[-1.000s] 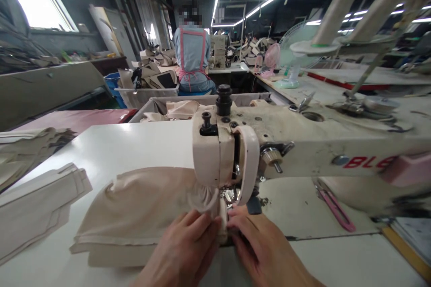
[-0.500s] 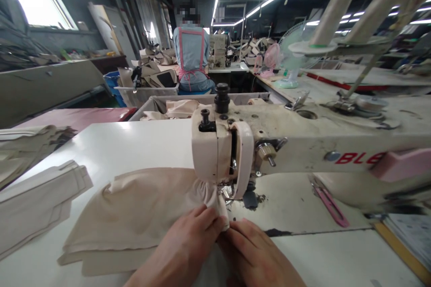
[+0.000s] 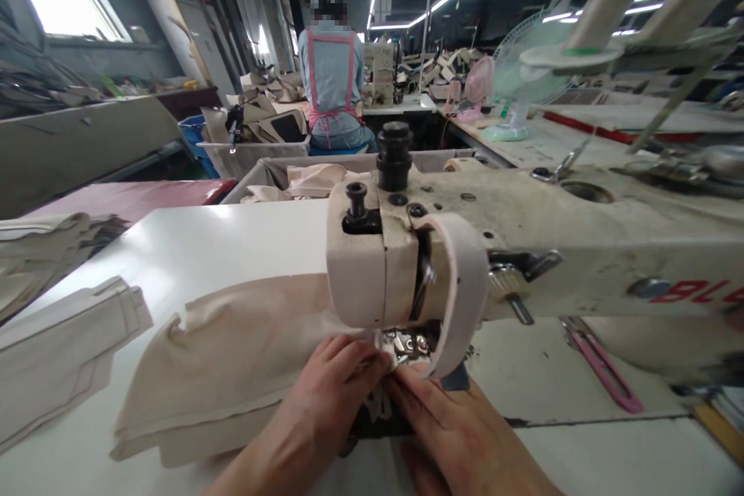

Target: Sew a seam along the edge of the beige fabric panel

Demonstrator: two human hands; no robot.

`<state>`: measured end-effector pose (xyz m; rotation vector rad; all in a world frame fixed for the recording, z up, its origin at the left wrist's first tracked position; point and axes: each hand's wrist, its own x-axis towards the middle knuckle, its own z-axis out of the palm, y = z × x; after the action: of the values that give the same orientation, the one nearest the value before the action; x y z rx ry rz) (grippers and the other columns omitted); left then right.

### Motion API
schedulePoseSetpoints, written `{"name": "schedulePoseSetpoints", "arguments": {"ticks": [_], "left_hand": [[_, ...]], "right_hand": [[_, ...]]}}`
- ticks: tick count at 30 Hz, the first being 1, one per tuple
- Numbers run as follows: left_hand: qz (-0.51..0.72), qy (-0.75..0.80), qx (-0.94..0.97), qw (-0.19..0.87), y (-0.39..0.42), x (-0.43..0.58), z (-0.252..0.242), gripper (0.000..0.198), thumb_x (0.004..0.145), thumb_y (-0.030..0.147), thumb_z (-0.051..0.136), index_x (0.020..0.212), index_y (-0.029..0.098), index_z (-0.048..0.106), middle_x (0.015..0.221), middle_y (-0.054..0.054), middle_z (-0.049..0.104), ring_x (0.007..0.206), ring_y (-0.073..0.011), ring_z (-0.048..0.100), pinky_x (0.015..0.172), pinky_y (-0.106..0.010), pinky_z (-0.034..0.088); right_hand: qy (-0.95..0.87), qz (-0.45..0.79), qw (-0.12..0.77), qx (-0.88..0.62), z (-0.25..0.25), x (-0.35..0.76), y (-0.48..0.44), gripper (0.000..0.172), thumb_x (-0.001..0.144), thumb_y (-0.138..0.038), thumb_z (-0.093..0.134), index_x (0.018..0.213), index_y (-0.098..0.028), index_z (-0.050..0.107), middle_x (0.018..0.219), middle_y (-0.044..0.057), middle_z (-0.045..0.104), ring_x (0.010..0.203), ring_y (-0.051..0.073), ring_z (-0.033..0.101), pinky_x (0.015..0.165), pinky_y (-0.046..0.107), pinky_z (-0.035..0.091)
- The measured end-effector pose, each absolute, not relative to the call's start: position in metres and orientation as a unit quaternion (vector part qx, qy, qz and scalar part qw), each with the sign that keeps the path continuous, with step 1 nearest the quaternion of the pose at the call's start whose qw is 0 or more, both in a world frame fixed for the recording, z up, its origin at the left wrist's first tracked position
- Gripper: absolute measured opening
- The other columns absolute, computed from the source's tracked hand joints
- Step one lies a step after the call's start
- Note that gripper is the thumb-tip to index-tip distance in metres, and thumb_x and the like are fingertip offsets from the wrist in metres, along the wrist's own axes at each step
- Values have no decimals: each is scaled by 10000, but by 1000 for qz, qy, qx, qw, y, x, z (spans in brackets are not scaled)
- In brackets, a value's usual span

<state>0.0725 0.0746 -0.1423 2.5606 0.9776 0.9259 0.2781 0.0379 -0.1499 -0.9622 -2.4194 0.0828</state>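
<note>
A beige fabric piece (image 3: pixel 232 360) lies on the white table (image 3: pixel 232 248), its right end tucked under the head of a cream sewing machine (image 3: pixel 523 248). My left hand (image 3: pixel 319 411) presses on the fabric's right end just before the presser foot (image 3: pixel 407 342). My right hand (image 3: pixel 459 434) lies beside it, fingertips pinching the fabric edge at the needle area. The fabric's edge between the two hands is partly hidden by my fingers.
Stacked beige cut pieces (image 3: pixel 58 356) lie at the left. Pink thread snips (image 3: pixel 604 368) rest on the machine bed at right. A bin of fabric (image 3: pixel 314 178) stands behind the table. A person in a pink apron (image 3: pixel 331 85) sits ahead, back turned. A fan (image 3: pixel 511 85) stands right.
The view has moved closer to the machine head. Both hands have slid forward, carrying the fabric's end further under the presser foot; the fabric bunch in front of the foot has flattened.
</note>
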Motion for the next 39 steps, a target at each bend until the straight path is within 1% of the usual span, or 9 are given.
{"name": "schedulePoseSetpoints", "arguments": {"ticks": [6, 10, 13, 21, 24, 27, 29, 36, 39], "left_hand": [[370, 306, 862, 162, 78, 75, -137, 275, 968, 202, 363, 1026, 191, 632, 932, -80, 641, 873, -211, 571, 760, -347, 457], [315, 318, 885, 131, 76, 78, -133, 258, 917, 152, 393, 1013, 177, 632, 912, -93, 632, 870, -243, 556, 749, -388, 436], [330, 324, 870, 169, 75, 79, -130, 243, 912, 134, 410, 985, 188, 634, 904, -79, 624, 868, -222, 553, 753, -362, 439], [363, 348, 840, 202, 78, 79, -123, 187, 935, 155, 462, 835, 182, 618, 791, -25, 628, 759, -151, 574, 692, -253, 450], [359, 368, 840, 175, 78, 80, -127, 279, 992, 227, 360, 833, 170, 582, 769, -36, 623, 728, -151, 570, 645, -238, 447], [304, 321, 892, 96, 76, 80, -135, 401, 1009, 349, 275, 869, 174, 608, 796, -68, 642, 784, -214, 561, 703, -322, 442], [270, 311, 909, 66, 75, 80, -139, 395, 1003, 366, 284, 909, 182, 620, 821, -71, 651, 808, -231, 556, 742, -358, 423], [328, 311, 869, 199, 78, 78, -132, 192, 931, 109, 450, 927, 197, 620, 884, -36, 621, 869, -166, 555, 782, -270, 433], [338, 308, 867, 197, 79, 78, -129, 193, 920, 84, 467, 904, 185, 631, 848, -34, 603, 839, -159, 548, 755, -261, 439]], "right_hand": [[-894, 48, 252, -368, -145, 279, 32, 643, 730, -79, 467, 1371, -103, 417, 1207, 147, 632, 1152, 309, 555, 991, 506, 481], [-883, 17, 286, -371, -160, 277, 32, 595, 751, -109, 457, 1345, -88, 443, 1240, 176, 599, 1153, 327, 542, 981, 523, 481], [-888, 26, 261, -378, -161, 279, 32, 587, 760, -101, 490, 1346, -88, 452, 1267, 181, 573, 1180, 331, 518, 1002, 511, 466], [-899, -1, 222, -377, -148, 283, 32, 469, 819, -105, 508, 1288, -89, 508, 1185, 184, 619, 1094, 329, 588, 959, 496, 509], [-894, -4, 245, -374, -154, 282, 36, 424, 832, -101, 499, 1254, -96, 538, 1154, 170, 646, 1055, 319, 617, 921, 488, 542], [-883, 34, 266, -385, -161, 282, 38, 424, 831, -87, 502, 1251, -113, 553, 1155, 145, 661, 1054, 297, 628, 921, 481, 548], [-874, 55, 275, -398, -162, 283, 38, 413, 829, -75, 510, 1235, -122, 572, 1143, 137, 674, 1051, 289, 636, 919, 477, 553], [-876, 45, 271, -396, -167, 285, 39, 430, 841, -79, 521, 1266, -134, 558, 1209, 154, 637, 1095, 285, 613, 936, 440, 545], [-878, 43, 267, -395, -168, 286, 38, 429, 847, -75, 525, 1268, -153, 551, 1200, 142, 643, 1080, 282, 621, 937, 442, 543]]}}
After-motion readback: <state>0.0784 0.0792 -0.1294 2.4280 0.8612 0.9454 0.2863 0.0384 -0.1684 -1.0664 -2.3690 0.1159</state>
